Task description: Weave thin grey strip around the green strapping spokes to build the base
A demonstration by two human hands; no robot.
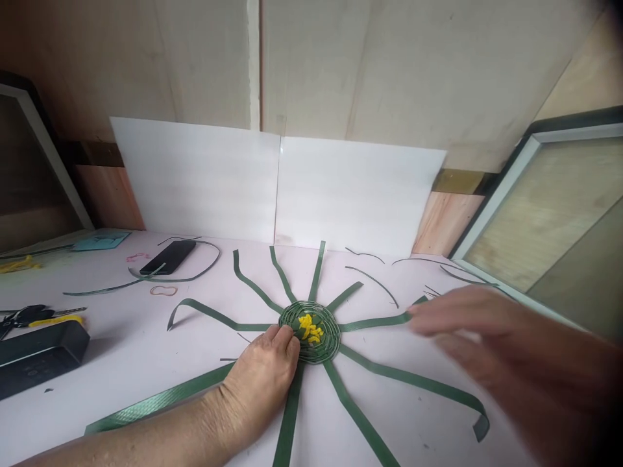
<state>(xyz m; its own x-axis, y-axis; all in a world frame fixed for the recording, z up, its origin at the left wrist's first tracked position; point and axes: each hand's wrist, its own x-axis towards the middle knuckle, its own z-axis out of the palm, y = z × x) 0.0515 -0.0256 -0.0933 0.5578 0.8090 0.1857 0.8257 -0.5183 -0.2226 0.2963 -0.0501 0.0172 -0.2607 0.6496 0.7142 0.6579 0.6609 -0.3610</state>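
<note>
A round woven base (pixel 333 326) of thin dark-green strands lies on the table, with a yellow knotted piece (pixel 310 329) at its centre. Flat green straps (pixel 374 322) radiate from it on all sides, some with bent or curled ends. My left hand (pixel 267 373) is closed at the near-left rim of the woven base, its fingers pressed on the edge and the fingertips partly hidden. On the right, my right hand (pixel 479 318) is smeared by motion. It overlaps the outer end of a right-hand strap, and whether it grips anything is unclear.
On the left lie a phone (pixel 168 257), a loose thin strip (pixel 214 259), a rubber band (pixel 163 290), a black box (pixel 41 357) and a dark tool with yellow (pixel 29 316). Thin offcuts (pixel 372 282) lie behind right. White panels (pixel 360 188) stand at the back; framed panels (pixel 559 214) flank both sides.
</note>
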